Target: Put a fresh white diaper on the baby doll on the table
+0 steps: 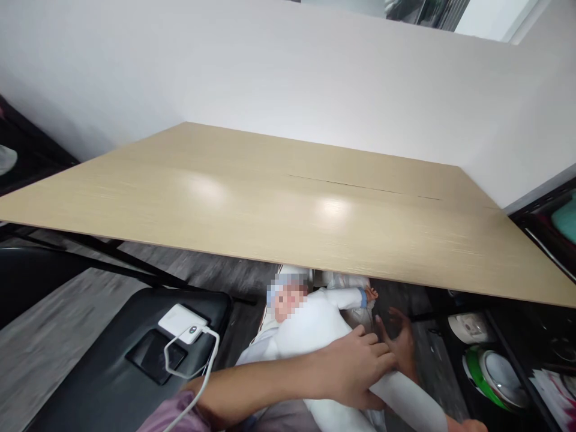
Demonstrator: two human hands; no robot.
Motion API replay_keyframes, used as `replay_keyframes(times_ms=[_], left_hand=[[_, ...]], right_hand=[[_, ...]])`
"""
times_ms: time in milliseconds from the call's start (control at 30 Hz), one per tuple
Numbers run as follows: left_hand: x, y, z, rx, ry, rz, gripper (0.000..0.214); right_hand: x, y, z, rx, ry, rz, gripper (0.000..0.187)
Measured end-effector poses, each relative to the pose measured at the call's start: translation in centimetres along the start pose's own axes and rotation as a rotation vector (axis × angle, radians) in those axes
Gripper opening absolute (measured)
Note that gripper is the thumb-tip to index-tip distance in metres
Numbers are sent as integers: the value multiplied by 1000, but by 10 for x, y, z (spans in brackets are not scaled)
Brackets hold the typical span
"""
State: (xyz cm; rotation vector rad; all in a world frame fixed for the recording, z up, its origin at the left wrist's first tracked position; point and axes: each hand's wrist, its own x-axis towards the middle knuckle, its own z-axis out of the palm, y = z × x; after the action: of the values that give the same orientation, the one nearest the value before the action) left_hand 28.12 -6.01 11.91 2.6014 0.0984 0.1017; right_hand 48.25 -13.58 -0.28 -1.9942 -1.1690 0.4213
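A baby doll (310, 327) in white clothing with pale blue cuffs and a light blue cap lies on its back across my lap, partly under the table edge. Its face is blurred out. My left hand (355, 366) reaches over the doll's body with fingers curled round the top of one white-covered leg (407, 399). The bare foot (470, 425) pokes out at the bottom edge. Just beyond that leg, my right hand (400, 339) has its thumb and fingers apart, holding nothing visible; the leg hides part of its wrist.
A wooden-topped table (270, 192) spans the view ahead, against a white wall. On the black chair (103, 354) at left lie a white power bank (182, 323) with a cable and a dark phone (155, 357). Dark shelves at right hold a green-rimmed container (495, 378).
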Motion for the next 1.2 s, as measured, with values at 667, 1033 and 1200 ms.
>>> replay_keyframes(times_ms=[667,1033,1200], left_hand=[[-147,11,13,-163,864,-189,17],[-210,2,69,-612,809,-922,73],[-188,-12,19,-488,808,-721,66]], right_hand=[[73,-164,34,-350,-680,-715,5],[51,-178,-1,92,-393,-628,34],[62,-181,-54,-26,-302,-570,33]])
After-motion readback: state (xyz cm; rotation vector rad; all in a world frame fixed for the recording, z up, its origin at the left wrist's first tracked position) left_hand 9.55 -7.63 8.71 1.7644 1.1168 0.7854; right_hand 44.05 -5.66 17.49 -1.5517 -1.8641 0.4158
